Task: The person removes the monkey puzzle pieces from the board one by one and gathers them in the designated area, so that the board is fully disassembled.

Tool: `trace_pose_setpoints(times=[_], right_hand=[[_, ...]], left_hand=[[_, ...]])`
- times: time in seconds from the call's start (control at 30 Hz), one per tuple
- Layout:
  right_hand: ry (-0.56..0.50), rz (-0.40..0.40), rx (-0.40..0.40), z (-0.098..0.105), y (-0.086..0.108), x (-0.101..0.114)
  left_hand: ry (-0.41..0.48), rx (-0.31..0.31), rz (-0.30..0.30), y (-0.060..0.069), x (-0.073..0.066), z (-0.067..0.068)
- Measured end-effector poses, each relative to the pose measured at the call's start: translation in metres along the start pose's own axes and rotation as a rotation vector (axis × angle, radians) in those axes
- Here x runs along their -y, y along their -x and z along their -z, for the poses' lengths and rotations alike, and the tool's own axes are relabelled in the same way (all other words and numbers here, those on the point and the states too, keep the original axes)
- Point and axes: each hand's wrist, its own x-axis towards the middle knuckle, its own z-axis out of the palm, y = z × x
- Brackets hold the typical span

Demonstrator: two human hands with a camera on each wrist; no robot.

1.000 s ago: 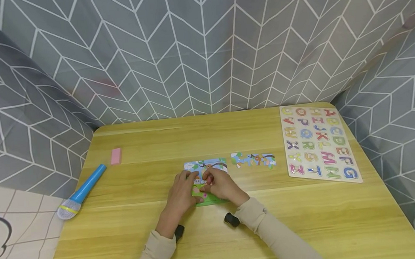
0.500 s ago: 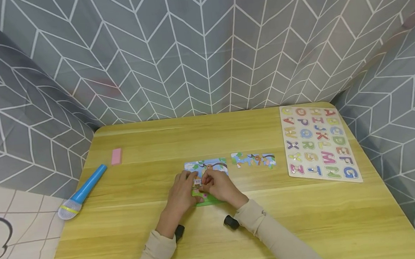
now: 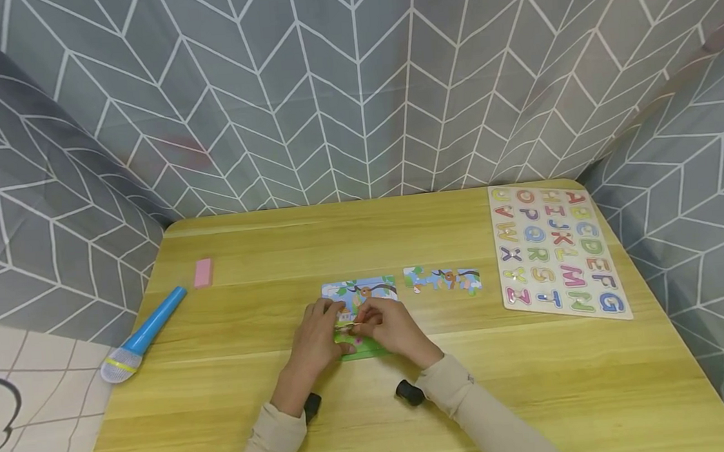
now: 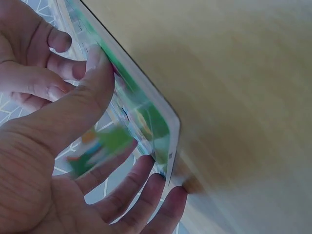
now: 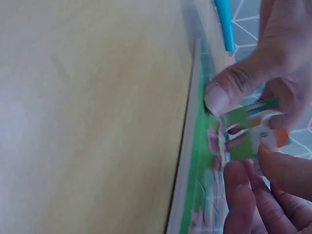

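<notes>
My right hand (image 3: 393, 326) is over the colourful jigsaw board (image 3: 369, 350), its thumb and fingertips pinching a small puzzle piece (image 5: 241, 131). The piece is tilted up off the board and shows green, white and orange. My left hand (image 3: 313, 336) rests at the board's left side, thumb on its lower part and fingers spread along its edge. In the left wrist view the piece (image 4: 109, 144) is blurred near the left index finger; whether that finger touches it I cannot tell. Both hands hide part of the board's middle.
Several joined or adjoining puzzle pieces (image 3: 443, 278) lie to the right of the board. A letter board (image 3: 560, 317) is farther right. At the left are a blue toy microphone (image 3: 156, 321) and a pink block (image 3: 203, 272). A patterned curtain (image 3: 343, 116) hangs behind the table.
The right hand has shifted slightly and turned the puzzle piece, which now appears edge-on from above. The left hand has stayed in place at the board.
</notes>
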Motion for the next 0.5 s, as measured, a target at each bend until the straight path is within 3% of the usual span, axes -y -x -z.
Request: trace_pose_setpoints(times=[0.13,0.5], right_hand=[[-0.034,-0.033,-0.025,0.007,0.004,-0.004],[-0.182,-0.074,-0.210,0.033,0.014,-0.019]], left_hand=[[0.008,-0.003,0.002,0.000,0.000,0.000],[0.033,0.000,0.020,0.000,-0.001,-0.001]])
